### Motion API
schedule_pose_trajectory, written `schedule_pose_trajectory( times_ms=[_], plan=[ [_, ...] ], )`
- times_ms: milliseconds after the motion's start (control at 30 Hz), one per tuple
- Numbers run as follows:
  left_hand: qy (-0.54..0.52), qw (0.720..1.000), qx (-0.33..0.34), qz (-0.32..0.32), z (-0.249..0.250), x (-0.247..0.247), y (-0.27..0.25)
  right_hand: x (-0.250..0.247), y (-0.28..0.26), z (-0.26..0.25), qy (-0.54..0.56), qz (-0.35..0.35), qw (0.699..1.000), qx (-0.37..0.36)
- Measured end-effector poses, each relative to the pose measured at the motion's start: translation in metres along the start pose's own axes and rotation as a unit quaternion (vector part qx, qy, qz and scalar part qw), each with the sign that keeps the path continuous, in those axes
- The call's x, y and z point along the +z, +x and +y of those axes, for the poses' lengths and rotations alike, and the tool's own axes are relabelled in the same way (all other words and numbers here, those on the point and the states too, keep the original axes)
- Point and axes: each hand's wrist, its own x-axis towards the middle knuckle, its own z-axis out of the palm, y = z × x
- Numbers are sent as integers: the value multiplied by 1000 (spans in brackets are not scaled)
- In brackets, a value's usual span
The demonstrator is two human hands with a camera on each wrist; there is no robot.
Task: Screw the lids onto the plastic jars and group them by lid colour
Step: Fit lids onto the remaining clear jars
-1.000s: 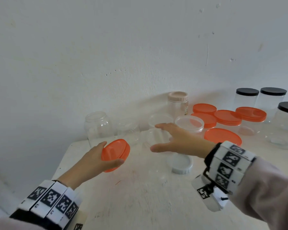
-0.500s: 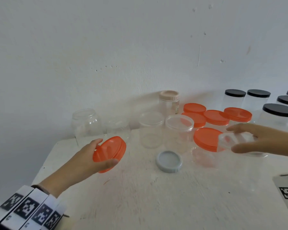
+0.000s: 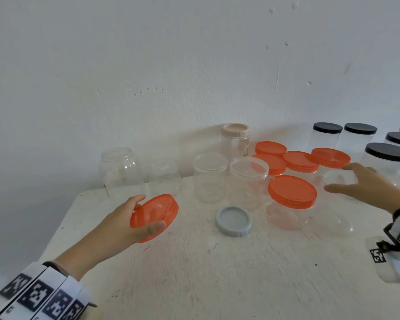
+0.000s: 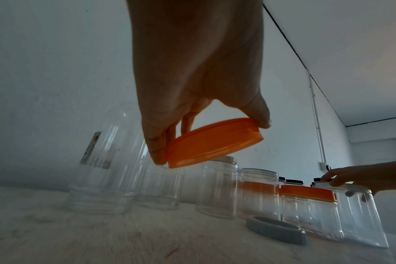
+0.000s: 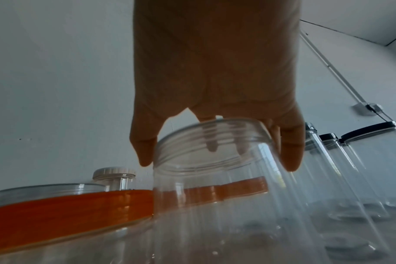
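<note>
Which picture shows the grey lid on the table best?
The head view: the whole grey lid shows from above, lying open side up on the table. The left wrist view shows the lid only edge-on, low and dim. The right wrist view does not show it.

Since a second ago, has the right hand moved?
Yes. The right hand has moved right, away from the open jars beside the grey lid, and now grips the rim of a clear jar near the black-lidded jars.
</note>
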Motion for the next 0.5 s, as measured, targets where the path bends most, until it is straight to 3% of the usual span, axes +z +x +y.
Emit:
schedule_pose_trajectory(
  times_ms=[133,267,367,500],
  plan=[
    [-8,1000,2,11,-4,-2,-2,0,0,-6,-8,1,1000,18],
    [-27,999,6,26,-5,-2,-2,-2,-9,-30,-90,-2,996,27],
    [-42,998,6,39,-3,0,-1,2,-22,-71,-72,22,996,-41],
    [-54,997,3,54,-3,3,2,25,-45,-144,8,37,980,-197]
  ],
)
